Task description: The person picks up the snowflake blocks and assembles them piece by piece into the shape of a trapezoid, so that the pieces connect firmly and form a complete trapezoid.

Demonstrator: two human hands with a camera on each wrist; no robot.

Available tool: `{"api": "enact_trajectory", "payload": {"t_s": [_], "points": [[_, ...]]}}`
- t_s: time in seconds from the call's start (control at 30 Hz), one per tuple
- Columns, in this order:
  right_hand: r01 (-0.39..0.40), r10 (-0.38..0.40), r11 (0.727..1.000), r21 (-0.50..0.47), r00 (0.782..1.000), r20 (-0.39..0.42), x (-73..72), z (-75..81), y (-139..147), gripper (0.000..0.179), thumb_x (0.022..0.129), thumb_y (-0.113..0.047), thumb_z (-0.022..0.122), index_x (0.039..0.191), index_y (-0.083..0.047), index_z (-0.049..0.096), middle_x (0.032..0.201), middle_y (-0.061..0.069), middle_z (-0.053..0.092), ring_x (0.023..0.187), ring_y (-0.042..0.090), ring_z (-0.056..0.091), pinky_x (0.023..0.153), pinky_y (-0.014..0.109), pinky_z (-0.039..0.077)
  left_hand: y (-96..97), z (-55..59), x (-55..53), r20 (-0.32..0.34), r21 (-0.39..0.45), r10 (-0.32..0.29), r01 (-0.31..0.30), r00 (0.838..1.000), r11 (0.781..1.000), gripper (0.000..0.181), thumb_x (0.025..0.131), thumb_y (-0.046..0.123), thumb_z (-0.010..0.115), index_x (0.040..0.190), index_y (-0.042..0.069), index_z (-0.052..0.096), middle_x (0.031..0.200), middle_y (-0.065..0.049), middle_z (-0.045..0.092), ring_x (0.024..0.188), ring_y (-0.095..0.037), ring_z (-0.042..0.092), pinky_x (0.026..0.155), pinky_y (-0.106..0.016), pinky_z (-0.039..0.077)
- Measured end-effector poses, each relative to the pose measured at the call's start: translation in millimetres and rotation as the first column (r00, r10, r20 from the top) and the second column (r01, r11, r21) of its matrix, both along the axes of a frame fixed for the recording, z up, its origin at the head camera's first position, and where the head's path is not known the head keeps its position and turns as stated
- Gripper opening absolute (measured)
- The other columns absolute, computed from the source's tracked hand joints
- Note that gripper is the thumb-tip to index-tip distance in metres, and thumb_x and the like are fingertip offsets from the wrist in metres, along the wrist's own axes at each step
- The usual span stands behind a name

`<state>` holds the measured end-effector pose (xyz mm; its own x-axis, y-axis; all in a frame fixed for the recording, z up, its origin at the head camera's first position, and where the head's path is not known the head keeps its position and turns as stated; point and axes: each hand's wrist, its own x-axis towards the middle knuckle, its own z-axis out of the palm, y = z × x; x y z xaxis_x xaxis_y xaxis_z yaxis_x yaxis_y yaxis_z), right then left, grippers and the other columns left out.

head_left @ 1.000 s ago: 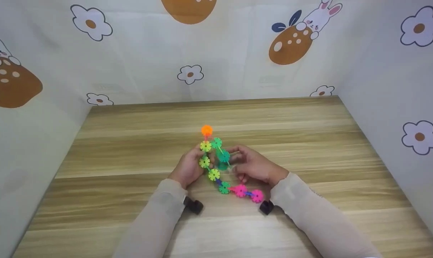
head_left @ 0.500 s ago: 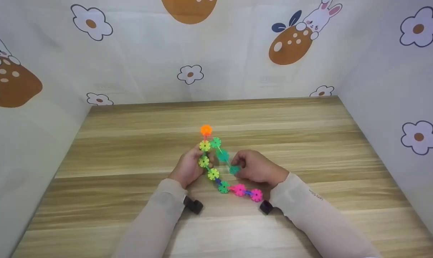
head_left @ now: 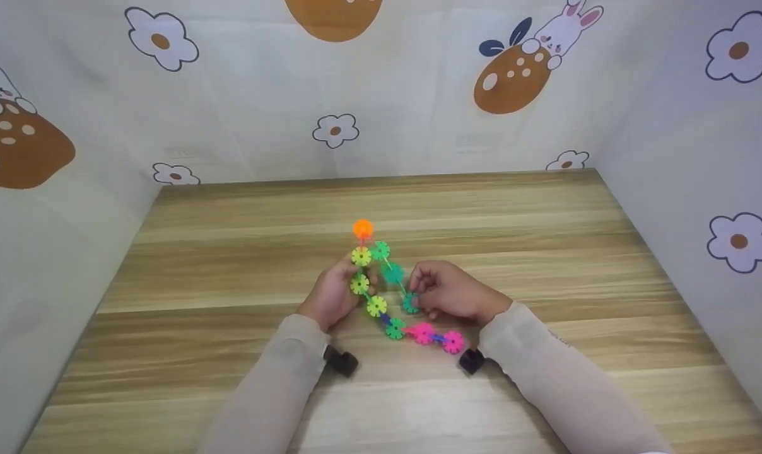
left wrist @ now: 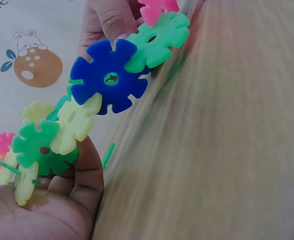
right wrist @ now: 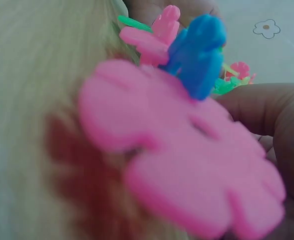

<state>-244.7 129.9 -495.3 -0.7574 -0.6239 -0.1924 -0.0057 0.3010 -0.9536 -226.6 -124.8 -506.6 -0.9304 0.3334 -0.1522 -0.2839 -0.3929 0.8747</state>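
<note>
A chain of interlocking snowflake discs bends between the hands. An orange disc (head_left: 363,229) is at its far end, and pink discs (head_left: 453,342) end the near side. My left hand (head_left: 334,293) grips the yellow part of the chain (head_left: 359,284). In the left wrist view its fingers curl beneath a green disc (left wrist: 37,142). My right hand (head_left: 450,293) pinches a green disc (head_left: 410,303) at the loose end of the shorter green branch (head_left: 392,272). A blue disc (left wrist: 99,80) shows edge-on in the head view. The right wrist view has a pink disc (right wrist: 161,130) large in front, partly covering the right hand.
The wood-grain tabletop (head_left: 229,252) extends around both hands. White cloth with printed flowers and rabbits (head_left: 406,82) hangs behind it and at both sides. Black wrist mounts (head_left: 341,361) sit below the sleeves.
My right hand's fingers have moved from the middle of the green branch to its end disc. That disc has turned from edge-on to face up. My left hand stays nearly still.
</note>
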Motion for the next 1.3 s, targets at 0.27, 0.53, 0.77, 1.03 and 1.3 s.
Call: {"api": "enact_trajectory", "payload": {"t_s": [0.27,0.53,0.77,1.03,1.3], "points": [[0.035,-0.034,0.999,-0.04,0.999,0.042,-0.7,-0.9,-2.1,0.016,0.095,0.001,0.066,0.109,-0.002,0.059,0.082,0.005,0.065,0.066,0.015,0.067,0.059,0.026,0.058,0.1,1.0,0.6,-0.036,-0.025,-0.029,0.028,0.999,0.999,0.054,0.098,0.007,0.026,0.151,0.003,0.04,0.093,-0.005,0.054,0.085,-0.019,0.051,0.077,-0.03,0.047],[0.055,-0.05,0.996,-0.071,0.996,0.074,0.0,-0.3,-3.8,0.035,0.096,0.003,0.063,0.128,0.0,0.05,0.083,0.004,0.065,0.066,0.016,0.067,0.057,0.025,0.057,-0.7,1.8,1.3,-0.035,-0.014,-0.04,0.04,0.999,0.999,0.06,0.099,0.007,0.026,0.158,0.003,0.033,0.095,-0.004,0.054,0.087,-0.019,0.051,0.079,-0.03,0.047],[0.044,-0.042,0.998,-0.035,0.998,0.049,-0.1,-0.1,-3.8,0.041,0.095,0.004,0.061,0.134,0.0,0.047,0.083,0.003,0.064,0.065,0.014,0.066,0.058,0.025,0.057,-1.3,1.3,0.7,-0.044,-0.008,-0.051,0.05,0.998,0.999,0.059,0.099,0.007,0.025,0.157,0.001,0.031,0.092,-0.004,0.055,0.083,-0.019,0.051,0.08,-0.03,0.047],[0.05,-0.049,0.999,-0.017,0.997,0.054,1.0,1.1,-4.2,0.041,0.095,0.004,0.061,0.134,-0.001,0.048,0.086,0.004,0.064,0.066,0.014,0.066,0.059,0.025,0.057,-0.7,1.3,0.8,-0.017,-0.027,-0.02,0.02,1.0,0.999,0.045,0.1,0.009,0.027,0.143,0.005,0.041,0.093,-0.005,0.055,0.084,-0.02,0.051,0.079,-0.032,0.048],[0.064,-0.063,0.998,-0.005,0.997,0.05,1.2,1.2,-5.2,0.044,0.096,0.003,0.064,0.136,-0.003,0.048,0.086,0.005,0.065,0.067,0.014,0.068,0.059,0.024,0.058,-1.0,-2.1,-0.4,-0.057,-0.013,-0.05,0.05,0.997,0.999,0.035,0.097,0.008,0.028,0.127,0.007,0.046,0.09,-0.005,0.055,0.081,-0.021,0.05,0.077,-0.03,0.046]]}}
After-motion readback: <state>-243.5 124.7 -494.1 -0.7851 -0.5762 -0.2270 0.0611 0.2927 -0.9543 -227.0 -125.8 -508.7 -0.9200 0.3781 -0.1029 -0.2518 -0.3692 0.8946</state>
